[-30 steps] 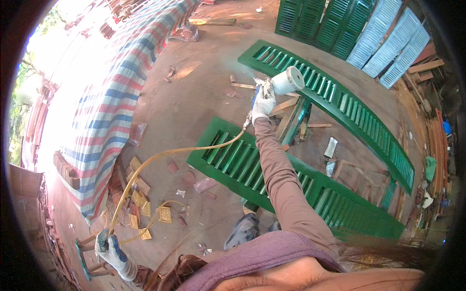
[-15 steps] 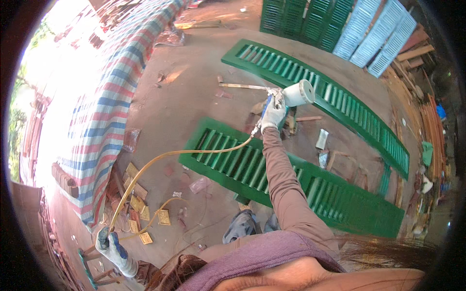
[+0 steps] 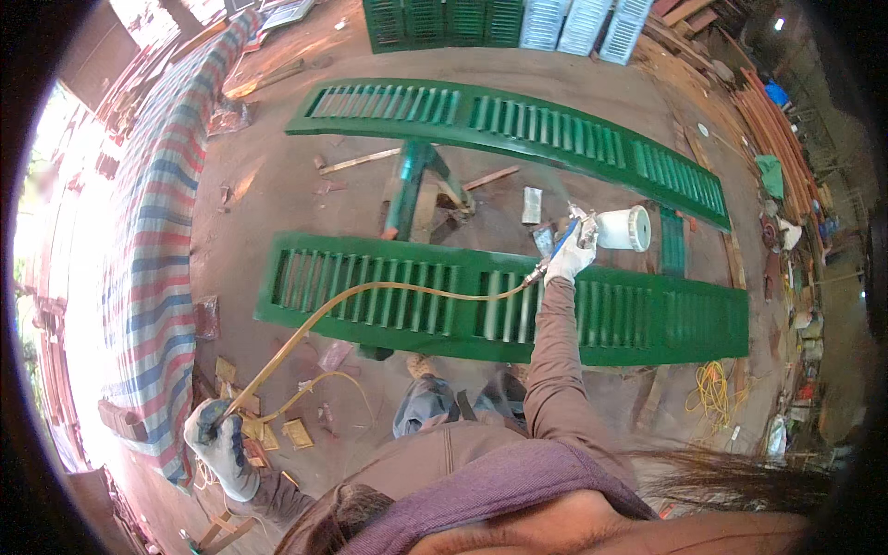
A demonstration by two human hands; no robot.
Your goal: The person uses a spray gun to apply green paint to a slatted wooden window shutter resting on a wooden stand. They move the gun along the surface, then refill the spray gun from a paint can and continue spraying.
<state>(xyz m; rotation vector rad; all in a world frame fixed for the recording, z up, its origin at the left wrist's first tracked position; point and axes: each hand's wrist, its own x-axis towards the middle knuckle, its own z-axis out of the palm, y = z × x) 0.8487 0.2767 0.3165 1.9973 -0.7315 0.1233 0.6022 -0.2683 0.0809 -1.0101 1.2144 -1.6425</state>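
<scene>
1. Low at the near left, my left hand (image 3: 222, 449), in a soiled knit glove, has its fingers curled round a smooth, amber, flexible hose (image 3: 370, 289).
2. Just beyond it lie square, gold-coloured blocks (image 3: 296, 433); at the near right, a loose yellow cord (image 3: 712, 393) tangles on the ground.
3. A long green louvred panel (image 3: 698, 319) stretches across before me, its slats narrow and parallel, its flat frame painted.
4. Past its middle, toward the right, my white-gloved right hand (image 3: 573, 255) is clamped on the spray gun (image 3: 566, 231), with a whitish cylindrical cup (image 3: 624, 228). I cannot tell how far the trigger is pressed.
5. Farther off, a second, curved green panel (image 3: 555, 129) lies roughly alongside.
6. Along the left runs a creased, striped sheet (image 3: 166, 268).
7. Farthest stand green shutters (image 3: 444, 22) and, to their right, pale-blue slatted ones (image 3: 583, 23).
</scene>
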